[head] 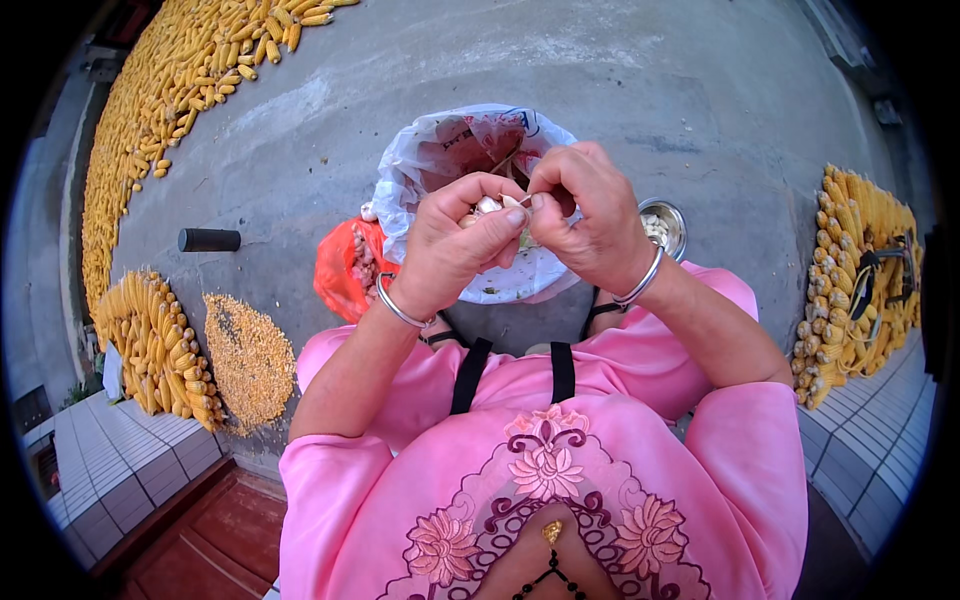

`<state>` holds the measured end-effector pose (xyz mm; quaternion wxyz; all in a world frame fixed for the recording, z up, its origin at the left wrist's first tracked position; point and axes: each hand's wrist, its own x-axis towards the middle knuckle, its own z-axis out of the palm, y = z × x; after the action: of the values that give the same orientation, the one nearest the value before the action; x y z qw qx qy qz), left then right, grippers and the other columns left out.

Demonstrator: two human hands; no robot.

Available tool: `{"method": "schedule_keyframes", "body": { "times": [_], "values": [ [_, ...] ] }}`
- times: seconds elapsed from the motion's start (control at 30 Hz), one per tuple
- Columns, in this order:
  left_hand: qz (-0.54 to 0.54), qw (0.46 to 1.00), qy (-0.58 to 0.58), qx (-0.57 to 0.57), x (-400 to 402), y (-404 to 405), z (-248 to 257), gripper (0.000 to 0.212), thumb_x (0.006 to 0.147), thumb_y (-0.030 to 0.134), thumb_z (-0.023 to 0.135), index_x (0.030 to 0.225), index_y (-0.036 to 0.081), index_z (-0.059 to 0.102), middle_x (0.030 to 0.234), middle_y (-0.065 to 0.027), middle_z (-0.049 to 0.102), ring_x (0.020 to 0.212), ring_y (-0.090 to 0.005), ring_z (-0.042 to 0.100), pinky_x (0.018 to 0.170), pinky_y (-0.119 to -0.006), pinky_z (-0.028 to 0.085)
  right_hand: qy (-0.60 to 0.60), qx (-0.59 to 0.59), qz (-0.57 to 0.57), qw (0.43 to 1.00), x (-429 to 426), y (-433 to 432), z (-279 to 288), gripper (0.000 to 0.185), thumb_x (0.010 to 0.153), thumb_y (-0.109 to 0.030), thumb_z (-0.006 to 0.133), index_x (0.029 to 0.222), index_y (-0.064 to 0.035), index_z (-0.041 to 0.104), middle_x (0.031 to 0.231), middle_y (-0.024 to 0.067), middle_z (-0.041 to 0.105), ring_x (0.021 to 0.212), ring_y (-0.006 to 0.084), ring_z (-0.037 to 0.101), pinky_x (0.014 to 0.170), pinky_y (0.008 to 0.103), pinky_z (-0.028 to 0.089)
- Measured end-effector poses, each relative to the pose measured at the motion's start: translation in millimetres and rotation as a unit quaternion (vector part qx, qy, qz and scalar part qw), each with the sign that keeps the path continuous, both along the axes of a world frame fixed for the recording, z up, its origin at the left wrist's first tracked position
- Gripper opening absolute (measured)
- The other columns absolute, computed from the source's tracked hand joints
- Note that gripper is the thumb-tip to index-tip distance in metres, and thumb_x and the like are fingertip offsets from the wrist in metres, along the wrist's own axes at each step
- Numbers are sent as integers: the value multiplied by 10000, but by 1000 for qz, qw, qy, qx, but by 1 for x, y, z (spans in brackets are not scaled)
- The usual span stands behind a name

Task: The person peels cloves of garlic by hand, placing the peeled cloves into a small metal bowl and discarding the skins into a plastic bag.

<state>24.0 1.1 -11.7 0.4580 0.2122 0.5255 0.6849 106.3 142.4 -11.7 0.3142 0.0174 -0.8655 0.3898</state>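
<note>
My left hand holds several garlic cloves, some partly hidden by its fingers. Thumb and index finger of my right hand pinch the tip of one clove, or its skin, beside the left thumb. Both hands are above a container lined with a white plastic bag, with bits of plant matter inside. An orange-red plastic bag holding more garlic lies at its left. To its right, partly behind my right wrist, a round metal bowl contains pale peeled cloves.
Corn cobs cover the ground at upper left. Stacked cobs and a pile of loose kernels lie at lower left, with a dark cylinder above them. Another cob stack stands at right on a tiled ledge.
</note>
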Motion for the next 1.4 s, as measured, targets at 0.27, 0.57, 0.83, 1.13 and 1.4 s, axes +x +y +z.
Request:
{"method": "schedule_keyframes", "body": {
  "times": [0.27, 0.57, 0.83, 1.13, 1.4],
  "values": [
    [16, 1000, -14, 14, -1, -3, -2, 166, 834, 101, 506, 949, -15, 536, 618, -25, 483, 455, -80, 418, 397, -187, 299, -35, -137, -42, 989, 1, 5, 8, 47, 689, -20, 515, 698, -54, 485, 637, 57, 514, 589, 259, 478, 576, 340, 380],
    [18, 992, -74, 98, -13, -7, -2, 205, 849, 94, 474, 1016, -12, 531, 692, -75, 545, 484, -100, 449, 402, -185, 319, -45, -171, 64, 982, -3, -3, 7, 56, 743, -44, 539, 753, 4, 566, 680, 100, 549, 628, 233, 535, 572, 296, 417],
    [46, 994, 31, 91, -5, -1, -4, 206, 856, 82, 468, 1026, -21, 522, 654, -19, 494, 480, -59, 393, 437, -189, 317, -95, -203, 78, 971, 0, 1, 9, 58, 721, -3, 530, 760, 20, 566, 692, 106, 560, 642, 201, 547, 577, 282, 422],
    [55, 994, 57, 81, -6, -4, 6, 186, 856, 82, 478, 1010, -8, 532, 642, 8, 478, 519, -37, 407, 459, -182, 332, -117, -192, 75, 971, 0, -6, 8, 102, 755, -50, 538, 826, 21, 561, 730, 113, 569, 663, 196, 564, 602, 283, 435],
    [48, 993, 81, 76, -4, -8, -1, 181, 855, 133, 492, 978, 10, 542, 606, 29, 475, 527, -31, 428, 471, -184, 355, -178, -258, 94, 945, 1, -5, 2, 74, 779, -47, 561, 802, 23, 567, 697, 30, 581, 619, 68, 538, 558, 196, 437]
  ]
}}
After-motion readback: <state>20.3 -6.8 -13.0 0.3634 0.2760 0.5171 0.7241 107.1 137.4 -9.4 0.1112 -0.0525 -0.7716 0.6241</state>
